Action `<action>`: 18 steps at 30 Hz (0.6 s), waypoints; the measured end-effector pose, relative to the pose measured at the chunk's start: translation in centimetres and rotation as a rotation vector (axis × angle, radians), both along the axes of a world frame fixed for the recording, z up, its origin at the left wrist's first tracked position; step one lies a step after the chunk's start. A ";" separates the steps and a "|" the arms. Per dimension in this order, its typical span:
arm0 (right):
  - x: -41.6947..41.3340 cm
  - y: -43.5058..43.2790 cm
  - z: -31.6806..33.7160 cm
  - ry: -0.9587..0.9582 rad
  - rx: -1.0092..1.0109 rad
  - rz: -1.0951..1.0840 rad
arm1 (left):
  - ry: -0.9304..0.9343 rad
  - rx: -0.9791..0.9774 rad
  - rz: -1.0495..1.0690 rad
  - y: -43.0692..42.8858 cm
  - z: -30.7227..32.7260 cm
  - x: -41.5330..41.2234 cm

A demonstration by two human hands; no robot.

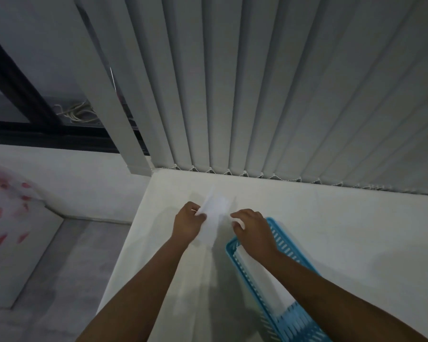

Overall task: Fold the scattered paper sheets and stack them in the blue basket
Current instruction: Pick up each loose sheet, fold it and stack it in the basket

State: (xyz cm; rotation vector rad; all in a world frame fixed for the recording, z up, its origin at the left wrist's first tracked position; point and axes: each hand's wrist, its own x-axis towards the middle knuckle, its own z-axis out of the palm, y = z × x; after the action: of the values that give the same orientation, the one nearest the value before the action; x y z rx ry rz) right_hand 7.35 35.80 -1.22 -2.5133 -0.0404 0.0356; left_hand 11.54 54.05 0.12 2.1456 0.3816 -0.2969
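Two bare arms out over a white tabletop (331, 218). Left hand (187, 224) curled, fingers pinched shut on the left edge of a white sheet (214, 218). Sheet blurred, bent upward past the left hand, its lower part hanging down between the two hands. Right hand (253, 230) just right of the sheet, fingers bent down, tips by the sheet's right edge. Hard to tell if that hand grips the sheet or only touches it. Blue basket (279, 243) under and behind the right hand, running back along the right arm, slotted walls all round. White paper (279, 292) lying flat inside the basket, partly hidden by the right arm. Grey blinds (269, 95) hanging past both hands, at the far edge of the tabletop.
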 end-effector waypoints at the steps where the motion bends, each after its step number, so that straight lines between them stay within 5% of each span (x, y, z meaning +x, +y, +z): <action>1: -0.7 0.2 0.3 0.000 0.071 -0.064 | 0.001 -0.099 0.041 -0.5 0.9 -0.4; 8: -4.5 0.3 3.4 0.211 0.591 -0.402 | -0.026 -0.769 0.173 -3.7 4.0 -4.1; 14: -6.8 -1.4 4.5 0.471 1.079 -0.622 | 0.013 -0.880 0.172 -7.0 4.2 -6.8; 18: -8.8 -3.7 4.6 0.376 1.105 -0.667 | 0.039 -0.860 0.193 -9.1 3.7 -8.5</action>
State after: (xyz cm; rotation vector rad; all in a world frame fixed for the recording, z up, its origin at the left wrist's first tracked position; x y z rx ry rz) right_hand -1.50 32.09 3.40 -1.2929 0.7223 0.1599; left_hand 3.04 44.90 3.86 1.2542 0.3878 -0.3178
